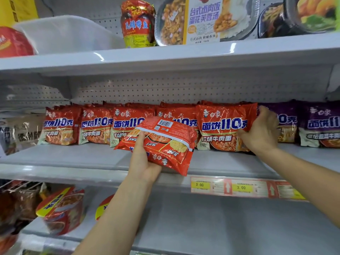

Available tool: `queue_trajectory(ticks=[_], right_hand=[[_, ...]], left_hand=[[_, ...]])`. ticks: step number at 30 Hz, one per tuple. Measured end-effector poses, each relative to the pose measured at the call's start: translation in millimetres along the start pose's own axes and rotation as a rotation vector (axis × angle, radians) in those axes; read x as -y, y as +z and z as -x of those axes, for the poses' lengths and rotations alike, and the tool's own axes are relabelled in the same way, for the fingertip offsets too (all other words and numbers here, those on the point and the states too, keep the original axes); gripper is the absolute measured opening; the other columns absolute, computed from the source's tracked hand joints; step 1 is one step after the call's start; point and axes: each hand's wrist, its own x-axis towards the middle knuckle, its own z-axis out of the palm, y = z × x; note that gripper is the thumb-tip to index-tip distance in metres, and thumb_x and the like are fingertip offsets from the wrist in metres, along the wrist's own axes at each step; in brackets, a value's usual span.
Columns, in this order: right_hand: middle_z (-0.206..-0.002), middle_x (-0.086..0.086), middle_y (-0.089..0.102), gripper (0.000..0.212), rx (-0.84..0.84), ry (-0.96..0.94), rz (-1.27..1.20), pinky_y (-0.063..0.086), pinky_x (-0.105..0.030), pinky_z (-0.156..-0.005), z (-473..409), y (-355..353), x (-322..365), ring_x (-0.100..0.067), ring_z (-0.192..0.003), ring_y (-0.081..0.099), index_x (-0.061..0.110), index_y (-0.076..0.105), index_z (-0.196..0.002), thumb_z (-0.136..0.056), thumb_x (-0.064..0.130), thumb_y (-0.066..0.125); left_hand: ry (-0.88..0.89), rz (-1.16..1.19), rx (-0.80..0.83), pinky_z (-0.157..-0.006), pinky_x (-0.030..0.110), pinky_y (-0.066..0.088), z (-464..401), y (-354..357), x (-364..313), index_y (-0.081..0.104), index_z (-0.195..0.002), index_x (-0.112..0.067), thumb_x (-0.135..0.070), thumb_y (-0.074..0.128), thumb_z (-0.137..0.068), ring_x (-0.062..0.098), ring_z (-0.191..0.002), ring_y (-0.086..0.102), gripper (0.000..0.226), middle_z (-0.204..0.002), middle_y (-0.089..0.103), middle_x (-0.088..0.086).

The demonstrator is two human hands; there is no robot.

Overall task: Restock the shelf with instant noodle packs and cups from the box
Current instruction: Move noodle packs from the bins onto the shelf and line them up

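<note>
Left hand (pixel 143 162) grips a red noodle pack (pixel 161 144), upside down. Right hand (pixel 261 131) clutches the rightmost red shelf pack (pixel 224 126). Next, I'd guess: turn and slot it in.

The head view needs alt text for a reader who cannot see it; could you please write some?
A left hand holds a red noodle pack upside down before the middle shelf, while the right hand grips the rightmost pack in a standing row of red packs. Purple packs stand further right; price tags line the shelf edge.
</note>
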Motion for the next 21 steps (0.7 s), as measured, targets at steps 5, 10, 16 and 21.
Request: queue_trajectory(ticks=[5,10,16,21], right_hand=[[-0.152,-0.011,0.031,0.099,0.115,-0.717,0.052,0.024,-0.04,-0.116,26.0,-2.6,30.6,-0.027,-0.139,0.03,0.016,0.023,-0.149,-0.07,0.02,0.084],[-0.145,0.0,0.046,0.087,0.339,-1.017,-0.09,0.038,-0.047,-0.109,54.4,24.0,63.1,-0.022,-0.134,0.043,0.025,0.037,-0.143,-0.07,0.03,0.083],[-0.102,0.013,0.071,0.026,0.476,-0.443,-0.63,0.054,-0.025,-0.076,58.2,27.1,84.0,-0.008,-0.09,0.068,0.029,0.064,-0.113,-0.088,0.025,0.069],[-0.098,0.009,0.072,0.012,0.586,-0.046,-0.83,0.052,-0.023,-0.077,49.2,35.2,81.6,-0.006,-0.088,0.069,0.028,0.065,-0.1,-0.089,0.024,0.069]], left_hand=[[-0.048,0.118,-0.007,-0.074,0.047,0.052,-1.4,9.2,1.1,0.059,-0.107,-0.01,-0.036,0.058,-0.097,0.027,-0.09,0.067,0.027,-0.097,0.07,0.014],[-0.144,0.244,0.018,-0.066,0.054,0.053,-3.4,12.4,1.4,0.042,-0.139,-0.002,-0.039,0.06,-0.095,0.038,-0.107,0.063,0.061,-0.123,0.061,0.025],[-0.047,-0.156,0.102,-0.096,0.051,0.049,-5.5,-6.9,-15.5,0.041,-0.142,-0.01,-0.068,0.04,-0.092,0.037,-0.125,0.052,0.077,-0.139,0.047,0.022],[0.128,-0.448,0.003,-0.114,0.044,0.036,-14.2,-21.7,-29.7,0.06,-0.121,-0.013,-0.041,0.048,-0.1,0.021,-0.124,0.052,0.037,-0.121,0.062,0.004]])
